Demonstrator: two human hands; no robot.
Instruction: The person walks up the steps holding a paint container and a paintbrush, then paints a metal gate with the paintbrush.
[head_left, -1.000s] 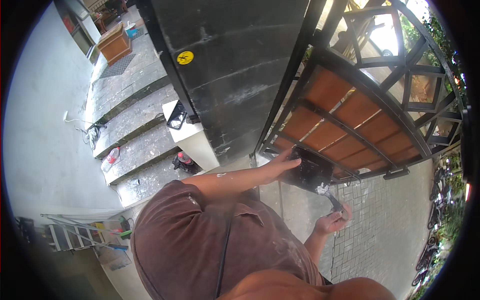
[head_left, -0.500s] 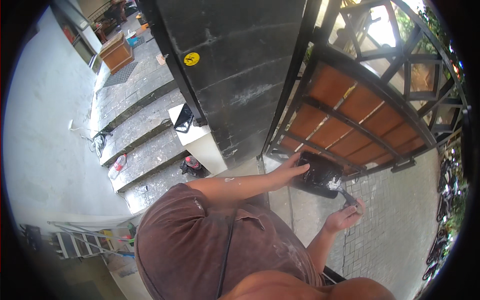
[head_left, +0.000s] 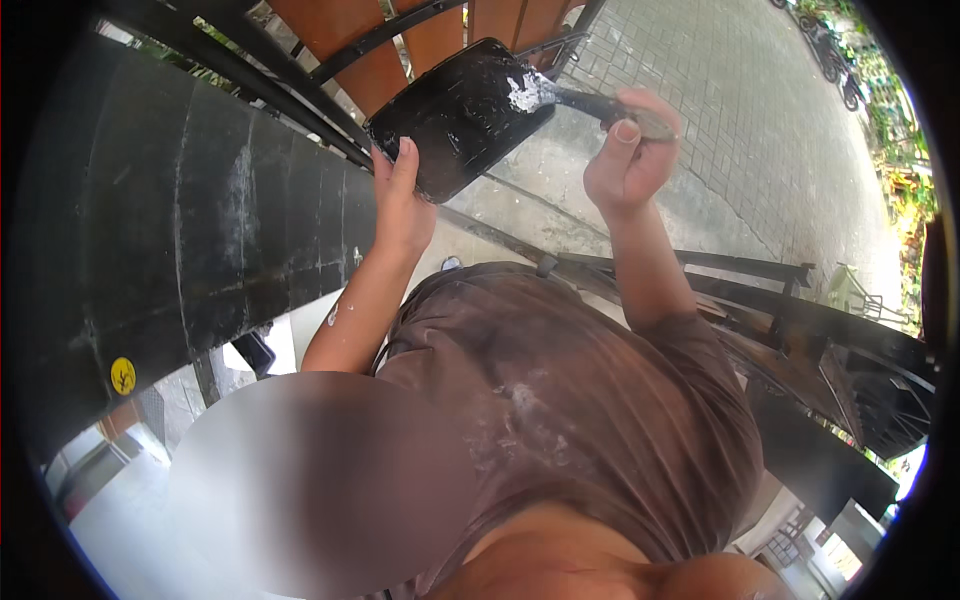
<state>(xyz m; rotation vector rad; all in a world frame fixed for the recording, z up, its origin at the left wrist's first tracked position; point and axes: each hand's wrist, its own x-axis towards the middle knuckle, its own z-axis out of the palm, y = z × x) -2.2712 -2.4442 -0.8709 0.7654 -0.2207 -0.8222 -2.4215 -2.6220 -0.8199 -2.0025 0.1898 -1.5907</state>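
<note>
Black stone pillar [head_left: 200,230] at far left of the grip, streaked pale, small yellow round sticker [head_left: 123,375] low on it. Just right of that, left hand [head_left: 400,205], fingers pressed flat up the near edge of a black tray [head_left: 455,115], thumb side hidden. Behind the tray, black metal gate bars [head_left: 330,55] over orange-brown panels [head_left: 345,35]. White putty blob [head_left: 525,92] on the tray's right corner, scraper [head_left: 600,105] touching it. Right hand [head_left: 625,150] curled tight round the scraper handle. Beyond, grey paving bricks [head_left: 760,130]; below the grip, brown dust-marked shirt [head_left: 560,420].
</note>
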